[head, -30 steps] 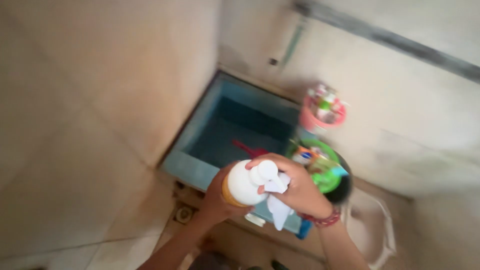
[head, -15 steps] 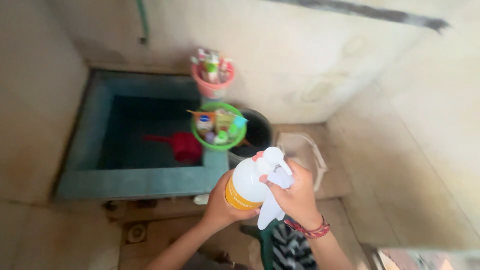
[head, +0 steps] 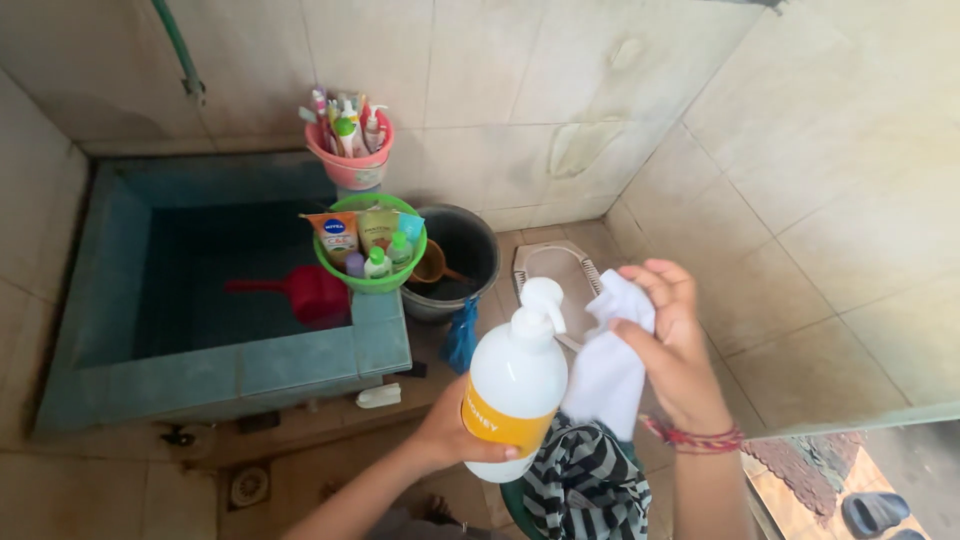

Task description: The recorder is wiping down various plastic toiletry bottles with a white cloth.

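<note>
Hands have parted since half a second ago: the right hand (head: 672, 345), which was then pressed against the pump head, now sits off at three o'clock of the bottle, fingers closed on a crumpled white cloth (head: 612, 362) that hangs down from them. The left hand (head: 452, 432) is clamped round the lower body of the white plastic pump bottle with an orange label band (head: 515, 385), low in the middle of the view. As I judge it, the pump head is now free of the cloth.

The bottle's long axis runs from six o'clock up to about one o'clock, slightly tilted; its white pump nozzle (head: 543, 296) is at the top, spout turned toward three o'clock, at the cloth.

Beyond, at ten o'clock, lies a blue tiled water basin (head: 240, 365) with a red plastic dipper (head: 300, 292) inside; a green plastic basket of toiletries (head: 370, 284) rests on its corner, a pink cup of toothbrushes (head: 352, 165) above it, a black bucket (head: 470, 255) beside.
</note>
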